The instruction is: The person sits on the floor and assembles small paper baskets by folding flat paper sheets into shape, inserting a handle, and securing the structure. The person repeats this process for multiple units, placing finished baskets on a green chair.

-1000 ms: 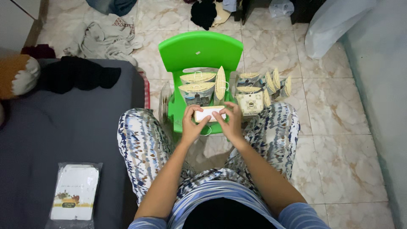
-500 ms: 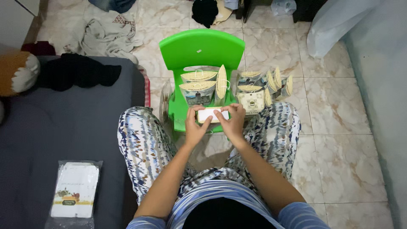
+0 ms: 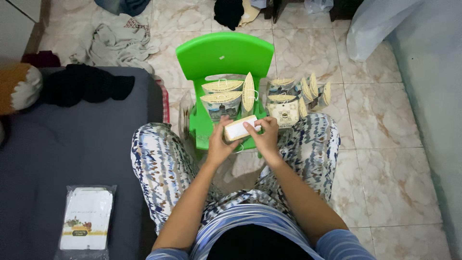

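A grey bed [image 3: 72,154] filled the left side. A flat clear packet [image 3: 86,219] of white cards lay near its front edge, a black garment [image 3: 82,83] lay crumpled at its far edge, and a brown and white cushion [image 3: 17,86] sat at its far left corner. On the tiled floor [image 3: 385,120], a grey cloth [image 3: 115,41] lay beyond the bed, with dark clothes [image 3: 230,10] farther right. A pale plastic bag [image 3: 380,19] leaned against the wall [image 3: 433,96] on the right.

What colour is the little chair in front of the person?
The little chair is bright green, seen best in the head view, just beyond both hands.
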